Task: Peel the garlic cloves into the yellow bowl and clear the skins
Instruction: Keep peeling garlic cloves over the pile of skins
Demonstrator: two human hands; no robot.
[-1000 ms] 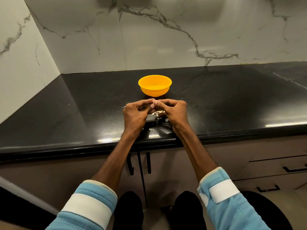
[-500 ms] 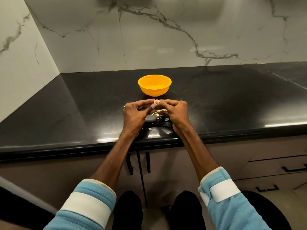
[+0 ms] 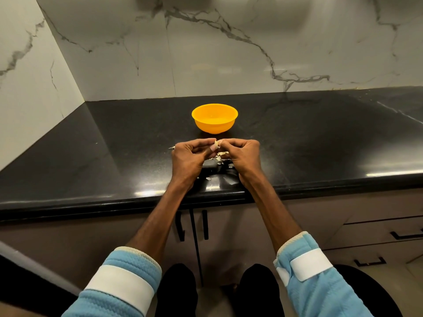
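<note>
A yellow bowl [image 3: 214,117] stands on the black counter [image 3: 114,156], just beyond my hands. My left hand [image 3: 190,159] and my right hand [image 3: 245,156] meet fingertip to fingertip above the counter and pinch a small pale garlic clove [image 3: 216,143] between them. Most of the clove is hidden by the fingers. Pale garlic skins [image 3: 220,155] lie scattered on the counter under and between the hands. A thin pointed tip [image 3: 171,147], perhaps a knife, sticks out from behind my left hand.
The counter's front edge [image 3: 320,191] runs just below my wrists, with cabinet doors and black handles [image 3: 204,224] beneath. Marble walls close the back and the left side. A few skin flakes [image 3: 208,178] lie near the edge.
Both hands stay together at the same spot. Their fingers have shifted a little on the clove, and more of its pale tip shows between them now.
</note>
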